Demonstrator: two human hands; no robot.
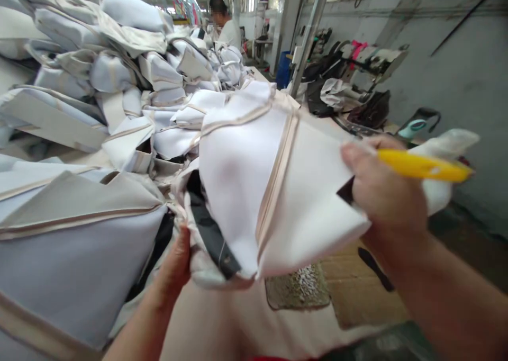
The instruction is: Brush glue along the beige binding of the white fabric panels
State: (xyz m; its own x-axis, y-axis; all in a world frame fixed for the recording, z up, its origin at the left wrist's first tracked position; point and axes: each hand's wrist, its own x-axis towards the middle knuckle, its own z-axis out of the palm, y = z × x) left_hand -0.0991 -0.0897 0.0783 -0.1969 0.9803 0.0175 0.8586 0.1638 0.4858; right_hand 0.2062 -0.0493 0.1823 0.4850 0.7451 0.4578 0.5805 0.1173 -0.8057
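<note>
A white sewn piece (pixel 246 170) with beige taped seams and a dark inner side is held up in front of me, between my two hands. My left hand (pixel 180 258) grips its near left edge; the thumb shows and the other fingers are hidden behind the material. At the piece's right end my right hand (pixel 391 197) is closed on the pale flap. That same hand also holds a tool with a yellow handle (pixel 424 165), which points right; its working end is hidden or blurred.
A tall heap of similar white pieces (pixel 115 75) fills the left side. Another large piece (pixel 75 260) lies at the near left. Cardboard (pixel 357 281) lies below on the right. Sewing machines (pixel 373 59) stand by the wall. A person (pixel 230 30) is in the background.
</note>
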